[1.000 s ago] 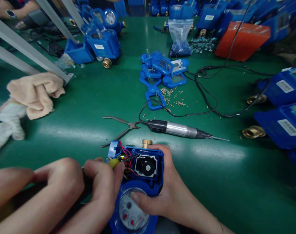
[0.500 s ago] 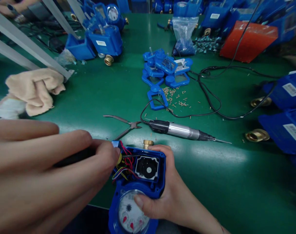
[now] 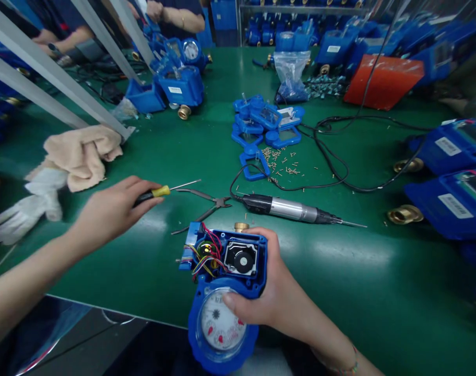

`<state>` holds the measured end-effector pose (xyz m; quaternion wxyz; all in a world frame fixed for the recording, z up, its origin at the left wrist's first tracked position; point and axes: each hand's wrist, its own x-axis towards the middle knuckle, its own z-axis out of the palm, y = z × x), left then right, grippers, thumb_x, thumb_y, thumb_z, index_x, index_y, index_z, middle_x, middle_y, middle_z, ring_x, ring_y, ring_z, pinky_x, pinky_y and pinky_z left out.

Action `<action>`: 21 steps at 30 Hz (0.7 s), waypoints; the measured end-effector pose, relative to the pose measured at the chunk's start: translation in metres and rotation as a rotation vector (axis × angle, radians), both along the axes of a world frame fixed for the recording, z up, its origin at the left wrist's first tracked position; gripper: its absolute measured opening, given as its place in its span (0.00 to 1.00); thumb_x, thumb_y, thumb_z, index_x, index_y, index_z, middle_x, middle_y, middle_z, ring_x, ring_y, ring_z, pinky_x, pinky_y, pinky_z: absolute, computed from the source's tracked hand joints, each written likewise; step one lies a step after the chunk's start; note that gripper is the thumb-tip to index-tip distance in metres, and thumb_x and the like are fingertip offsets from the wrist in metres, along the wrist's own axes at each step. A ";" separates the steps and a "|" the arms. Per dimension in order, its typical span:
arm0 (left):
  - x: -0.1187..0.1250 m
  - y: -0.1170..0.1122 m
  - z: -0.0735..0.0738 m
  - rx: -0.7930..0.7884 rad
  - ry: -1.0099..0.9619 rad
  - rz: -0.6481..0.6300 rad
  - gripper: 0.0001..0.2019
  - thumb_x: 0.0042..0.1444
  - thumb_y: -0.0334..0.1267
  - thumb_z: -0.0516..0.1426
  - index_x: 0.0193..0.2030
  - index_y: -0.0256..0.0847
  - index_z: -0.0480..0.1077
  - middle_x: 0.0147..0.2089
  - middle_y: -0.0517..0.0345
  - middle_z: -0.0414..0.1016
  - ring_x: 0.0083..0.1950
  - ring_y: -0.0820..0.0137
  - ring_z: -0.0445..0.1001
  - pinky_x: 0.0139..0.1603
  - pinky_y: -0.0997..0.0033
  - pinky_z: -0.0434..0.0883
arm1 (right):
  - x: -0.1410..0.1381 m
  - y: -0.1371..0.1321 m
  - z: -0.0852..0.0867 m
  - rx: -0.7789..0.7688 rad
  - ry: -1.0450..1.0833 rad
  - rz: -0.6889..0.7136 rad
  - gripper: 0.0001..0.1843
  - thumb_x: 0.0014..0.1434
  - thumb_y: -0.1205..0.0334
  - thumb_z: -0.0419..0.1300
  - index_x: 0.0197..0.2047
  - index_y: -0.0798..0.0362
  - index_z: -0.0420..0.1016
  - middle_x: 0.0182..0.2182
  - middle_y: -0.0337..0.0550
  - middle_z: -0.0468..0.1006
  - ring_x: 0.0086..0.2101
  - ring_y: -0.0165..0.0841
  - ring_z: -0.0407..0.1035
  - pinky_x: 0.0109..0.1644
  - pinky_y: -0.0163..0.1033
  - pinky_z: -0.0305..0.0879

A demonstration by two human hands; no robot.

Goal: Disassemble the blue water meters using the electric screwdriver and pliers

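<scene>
My right hand (image 3: 267,287) grips a blue water meter (image 3: 197,334) at the table's front edge, thumb on its round dial and fingers around the far side. The meter's upper housing is uncovered, showing coloured wires (image 3: 210,250) and a black round part in a white frame (image 3: 241,258). A brass fitting (image 3: 241,227) sticks out at its far side. To the left, my left hand (image 3: 110,206) is closed around a screwdriver (image 3: 162,191) with a black and yellow handle, its shaft pointing right above the table. Cutting pliers (image 3: 212,203) lie just beyond the meter.
An electric screwdriver (image 3: 288,208) lies beyond the meter, its cable (image 3: 332,162) looping right. Loose screws (image 3: 279,159) and blue covers (image 3: 261,117) lie mid-table. A towel (image 3: 83,154) and glove (image 3: 36,203) lie left. More meters (image 3: 453,198) stand right. Co-workers' arms (image 3: 183,20) show at the back left.
My left hand has moved away from the meter's housing, to the left and farther back, with the screwdriver. My right hand still holds the meter. The view has tilted up slightly.
</scene>
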<state>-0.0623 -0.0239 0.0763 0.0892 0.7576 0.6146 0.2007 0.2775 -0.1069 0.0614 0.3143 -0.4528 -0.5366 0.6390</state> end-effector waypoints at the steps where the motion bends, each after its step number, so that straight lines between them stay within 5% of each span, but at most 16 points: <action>1: 0.001 0.002 -0.010 -0.022 0.070 -0.004 0.17 0.60 0.50 0.59 0.47 0.41 0.77 0.39 0.65 0.73 0.40 0.74 0.76 0.57 0.51 0.72 | 0.000 0.000 0.000 0.001 0.002 -0.002 0.47 0.43 0.58 0.72 0.60 0.47 0.51 0.58 0.54 0.63 0.59 0.53 0.62 0.59 0.60 0.67; 4: 0.018 -0.005 -0.020 -0.015 0.220 -0.008 0.15 0.64 0.46 0.55 0.49 0.40 0.76 0.40 0.61 0.75 0.40 0.68 0.76 0.47 0.62 0.76 | -0.001 -0.001 0.001 0.002 0.020 -0.010 0.47 0.42 0.58 0.73 0.60 0.47 0.51 0.57 0.54 0.64 0.58 0.53 0.63 0.59 0.60 0.67; 7: 0.054 -0.024 0.004 0.098 0.263 -0.037 0.15 0.65 0.44 0.55 0.53 0.41 0.74 0.47 0.56 0.76 0.51 0.59 0.74 0.54 0.56 0.71 | -0.001 -0.003 0.001 0.001 0.042 -0.024 0.47 0.43 0.59 0.73 0.60 0.47 0.51 0.58 0.54 0.63 0.59 0.52 0.63 0.59 0.59 0.66; 8: 0.068 -0.032 0.016 0.126 0.241 -0.115 0.13 0.65 0.43 0.56 0.52 0.43 0.73 0.49 0.57 0.76 0.52 0.62 0.73 0.55 0.60 0.70 | -0.001 -0.003 0.000 0.000 0.051 -0.028 0.46 0.43 0.59 0.72 0.60 0.47 0.51 0.59 0.53 0.63 0.59 0.51 0.63 0.60 0.58 0.66; 10: 0.094 -0.048 0.037 0.053 0.109 -0.511 0.12 0.67 0.37 0.54 0.55 0.45 0.70 0.52 0.56 0.74 0.54 0.66 0.71 0.53 0.65 0.69 | -0.002 -0.003 0.000 -0.007 0.070 -0.027 0.46 0.44 0.59 0.72 0.60 0.47 0.50 0.60 0.54 0.61 0.59 0.50 0.62 0.60 0.58 0.66; 12: 0.114 -0.060 0.047 0.037 0.074 -0.591 0.10 0.67 0.37 0.54 0.53 0.47 0.71 0.50 0.57 0.74 0.54 0.65 0.68 0.51 0.63 0.66 | -0.002 -0.004 0.000 -0.014 0.083 -0.016 0.46 0.44 0.59 0.72 0.61 0.48 0.49 0.61 0.55 0.60 0.60 0.50 0.62 0.61 0.57 0.66; 21: 0.140 -0.064 0.023 0.073 0.143 -0.532 0.05 0.65 0.29 0.53 0.37 0.39 0.66 0.40 0.53 0.70 0.42 0.62 0.65 0.39 0.60 0.61 | -0.002 -0.003 0.002 0.030 0.005 -0.022 0.45 0.42 0.60 0.72 0.59 0.47 0.51 0.60 0.53 0.61 0.60 0.50 0.60 0.60 0.55 0.66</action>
